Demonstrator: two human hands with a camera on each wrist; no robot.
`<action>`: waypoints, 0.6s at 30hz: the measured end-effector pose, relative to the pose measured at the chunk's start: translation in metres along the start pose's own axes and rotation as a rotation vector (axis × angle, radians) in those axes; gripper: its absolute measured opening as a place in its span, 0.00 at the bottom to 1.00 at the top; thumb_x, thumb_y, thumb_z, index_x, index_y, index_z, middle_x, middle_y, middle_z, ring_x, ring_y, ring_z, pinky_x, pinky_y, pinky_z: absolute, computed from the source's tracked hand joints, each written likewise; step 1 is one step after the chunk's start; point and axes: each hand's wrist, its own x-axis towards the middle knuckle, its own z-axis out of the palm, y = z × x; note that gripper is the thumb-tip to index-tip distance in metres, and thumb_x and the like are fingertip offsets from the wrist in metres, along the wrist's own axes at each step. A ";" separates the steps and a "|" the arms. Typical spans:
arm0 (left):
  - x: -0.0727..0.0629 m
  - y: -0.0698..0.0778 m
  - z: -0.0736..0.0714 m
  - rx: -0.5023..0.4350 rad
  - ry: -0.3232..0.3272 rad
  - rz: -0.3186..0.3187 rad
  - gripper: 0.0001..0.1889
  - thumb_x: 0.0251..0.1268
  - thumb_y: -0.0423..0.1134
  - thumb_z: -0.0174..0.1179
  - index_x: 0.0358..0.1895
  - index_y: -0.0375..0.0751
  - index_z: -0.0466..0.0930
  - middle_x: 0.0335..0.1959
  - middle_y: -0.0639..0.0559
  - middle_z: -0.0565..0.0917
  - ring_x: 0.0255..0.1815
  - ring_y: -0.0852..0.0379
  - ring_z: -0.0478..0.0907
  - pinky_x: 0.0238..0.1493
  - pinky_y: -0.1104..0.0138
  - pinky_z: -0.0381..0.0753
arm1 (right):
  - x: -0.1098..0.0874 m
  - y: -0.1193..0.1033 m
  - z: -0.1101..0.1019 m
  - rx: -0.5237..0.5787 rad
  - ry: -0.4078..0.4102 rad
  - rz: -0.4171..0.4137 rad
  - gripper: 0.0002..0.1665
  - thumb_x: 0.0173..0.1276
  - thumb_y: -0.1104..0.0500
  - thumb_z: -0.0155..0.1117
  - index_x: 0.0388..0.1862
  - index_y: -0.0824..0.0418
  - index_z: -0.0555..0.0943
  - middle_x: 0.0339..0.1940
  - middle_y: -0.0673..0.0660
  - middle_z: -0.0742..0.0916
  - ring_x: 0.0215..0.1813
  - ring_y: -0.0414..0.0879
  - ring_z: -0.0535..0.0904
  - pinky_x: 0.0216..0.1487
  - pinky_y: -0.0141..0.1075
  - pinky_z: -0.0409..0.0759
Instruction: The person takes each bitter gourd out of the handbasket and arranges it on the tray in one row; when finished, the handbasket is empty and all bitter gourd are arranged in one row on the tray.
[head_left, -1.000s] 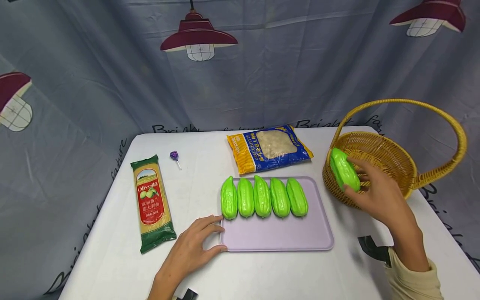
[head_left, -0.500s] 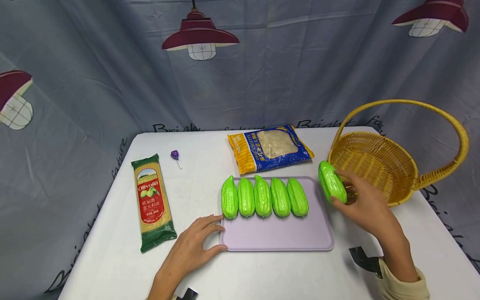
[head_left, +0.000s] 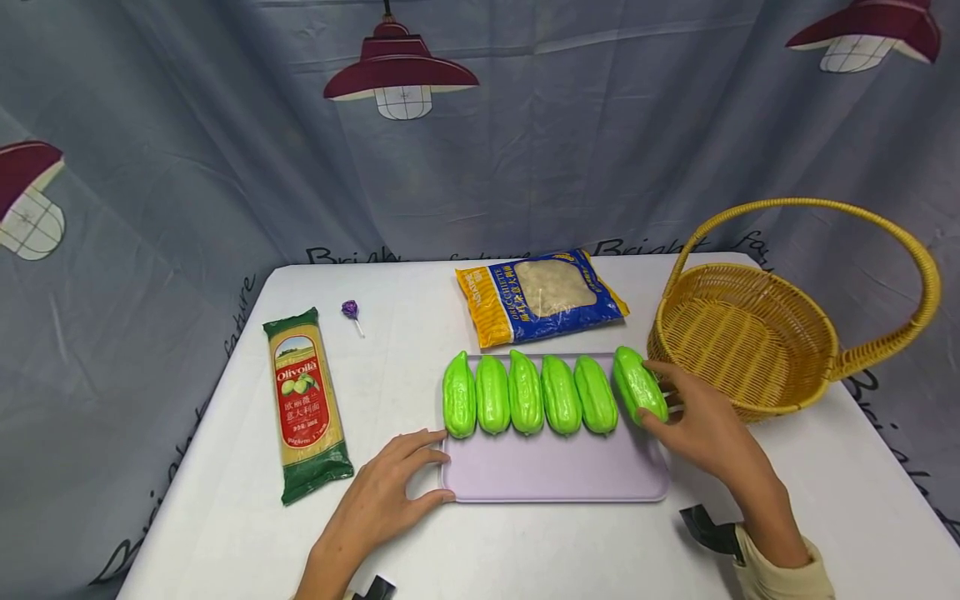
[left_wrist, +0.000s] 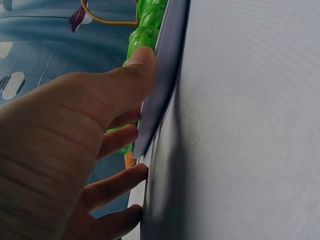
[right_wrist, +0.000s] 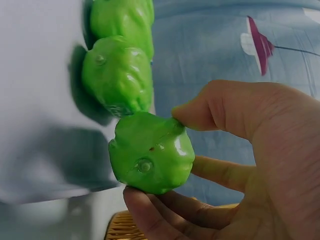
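Observation:
My right hand (head_left: 697, 421) holds a glossy, ridged green bitter melon (head_left: 639, 385) between thumb and fingers. The melon is tilted at the right end of the lilac tray (head_left: 555, 475). Several like bitter melons (head_left: 525, 392) lie side by side along the tray's back half. In the right wrist view, the held melon (right_wrist: 150, 155) shows its blunt end, close to the neighbouring melon (right_wrist: 117, 75). My left hand (head_left: 390, 492) touches the tray's front left corner with thumb and fingertips. The left wrist view shows the left thumb (left_wrist: 135, 75) against the tray's side (left_wrist: 162, 75).
A wicker basket (head_left: 750, 342) with a tall arched handle stands right of the tray, its inside bare. Behind the tray lies a blue and yellow pasta bag (head_left: 540, 296). A spaghetti packet (head_left: 307, 408) and a purple lollipop (head_left: 350, 310) lie on the left.
My right hand has carried the bitter melon left, from the basket's near rim to the right end of the tray's row. My left hand has stayed at the tray's corner.

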 end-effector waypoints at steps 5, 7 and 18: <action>0.000 0.000 0.000 -0.002 0.000 -0.001 0.23 0.55 0.54 0.84 0.52 0.55 0.89 0.70 0.59 0.83 0.70 0.56 0.79 0.70 0.58 0.83 | 0.003 0.004 0.006 -0.012 -0.025 0.006 0.43 0.66 0.57 0.80 0.76 0.68 0.73 0.55 0.72 0.87 0.50 0.63 0.88 0.47 0.58 0.91; 0.000 0.000 0.000 -0.001 0.000 -0.001 0.23 0.55 0.54 0.84 0.52 0.55 0.89 0.70 0.59 0.83 0.70 0.57 0.79 0.70 0.58 0.83 | 0.004 0.004 0.008 -0.020 -0.034 0.013 0.43 0.66 0.57 0.80 0.76 0.69 0.73 0.55 0.72 0.87 0.49 0.63 0.88 0.47 0.58 0.91; 0.001 0.001 0.000 0.004 -0.003 0.006 0.23 0.55 0.54 0.84 0.52 0.56 0.89 0.70 0.60 0.82 0.71 0.57 0.79 0.70 0.59 0.83 | 0.006 0.005 0.009 -0.084 -0.073 0.032 0.42 0.70 0.53 0.76 0.76 0.71 0.73 0.54 0.72 0.88 0.47 0.60 0.86 0.43 0.56 0.89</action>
